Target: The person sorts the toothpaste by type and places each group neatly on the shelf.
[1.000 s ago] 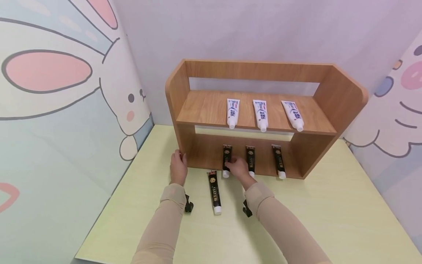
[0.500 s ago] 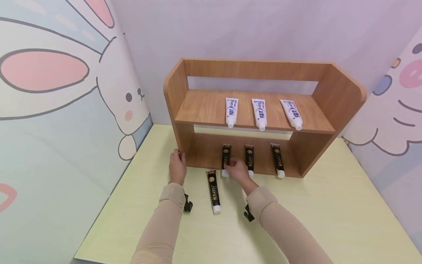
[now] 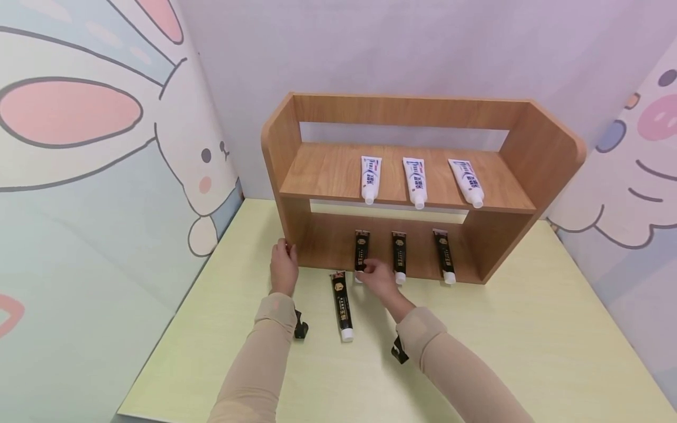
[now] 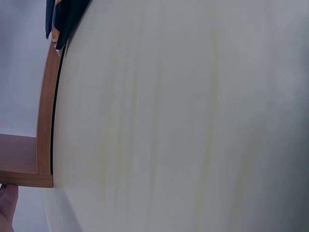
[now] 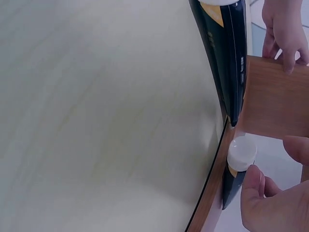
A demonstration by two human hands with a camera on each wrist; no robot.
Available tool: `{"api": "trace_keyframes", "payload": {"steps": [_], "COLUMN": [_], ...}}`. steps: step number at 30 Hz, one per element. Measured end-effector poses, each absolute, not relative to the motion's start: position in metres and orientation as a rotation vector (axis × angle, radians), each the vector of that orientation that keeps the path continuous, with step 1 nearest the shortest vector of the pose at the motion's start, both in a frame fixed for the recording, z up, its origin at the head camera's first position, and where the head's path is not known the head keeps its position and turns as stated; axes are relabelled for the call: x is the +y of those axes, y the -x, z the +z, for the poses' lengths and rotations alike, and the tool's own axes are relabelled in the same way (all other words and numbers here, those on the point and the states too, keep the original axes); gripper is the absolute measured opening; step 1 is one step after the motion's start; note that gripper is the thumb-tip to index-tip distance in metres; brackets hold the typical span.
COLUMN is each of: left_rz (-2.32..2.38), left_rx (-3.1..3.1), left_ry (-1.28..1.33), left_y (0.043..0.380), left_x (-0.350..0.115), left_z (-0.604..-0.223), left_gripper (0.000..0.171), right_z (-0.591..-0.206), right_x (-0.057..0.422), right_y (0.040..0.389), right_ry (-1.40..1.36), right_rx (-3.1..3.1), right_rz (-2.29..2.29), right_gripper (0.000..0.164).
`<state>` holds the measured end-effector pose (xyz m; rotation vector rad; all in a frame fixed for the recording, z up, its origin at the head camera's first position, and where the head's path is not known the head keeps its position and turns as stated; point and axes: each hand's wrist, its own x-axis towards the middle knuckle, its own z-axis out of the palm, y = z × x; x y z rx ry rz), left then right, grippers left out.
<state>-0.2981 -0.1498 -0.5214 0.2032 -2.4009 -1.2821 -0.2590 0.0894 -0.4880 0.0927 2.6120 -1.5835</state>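
In the head view, a two-tier wooden shelf point(image 3: 412, 202) stands on the table. My left hand point(image 3: 284, 267) grips the front edge of its left side panel. Lying on the lower tier are three black toothpaste tubes with white caps. My right hand point(image 3: 378, 281) is at the capped end of the leftmost tube point(image 3: 362, 245), covering part of its cap. The right wrist view shows the thumb and forefinger point(image 5: 295, 149) spread apart beside that white cap point(image 5: 242, 152). Another black toothpaste tube point(image 3: 341, 302) lies on the table between the two arms.
Three white toothpaste tubes, the middle one point(image 3: 415, 182) among them, lie on the upper tier with caps at its front edge. The other black tubes on the lower tier are a middle one point(image 3: 399, 255) and a right one point(image 3: 443, 252). Painted walls flank the table point(image 3: 555, 329).
My right hand has slid from the leftmost black tube's body toward its cap, and its fingers have lifted a little. The left hand keeps its place on the shelf panel.
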Motion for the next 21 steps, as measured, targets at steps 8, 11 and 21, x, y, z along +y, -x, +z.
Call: {"api": "trace_keyframes", "payload": {"steps": [8, 11, 21], "left_rz": [-1.296, -1.287, -1.277], "left_rx": [-2.411, -2.411, -2.414], "left_ry": [-0.203, -0.200, -0.205], "left_y": [0.297, 0.297, 0.296], "left_x": [-0.150, -0.150, -0.150], "left_z": [-0.518, -0.516, -0.518], "left_gripper": [0.020, 0.020, 0.022], "right_z": [-0.494, -0.493, -0.496], "right_x": [0.087, 0.085, 0.084], "right_y": [0.248, 0.243, 0.225], "right_ry": [-0.064, -0.054, -0.016], "right_rx": [2.576, 2.580, 2.516], "right_rz": [-1.608, -1.606, -1.545], "right_gripper": [0.047, 0.045, 0.044]}}
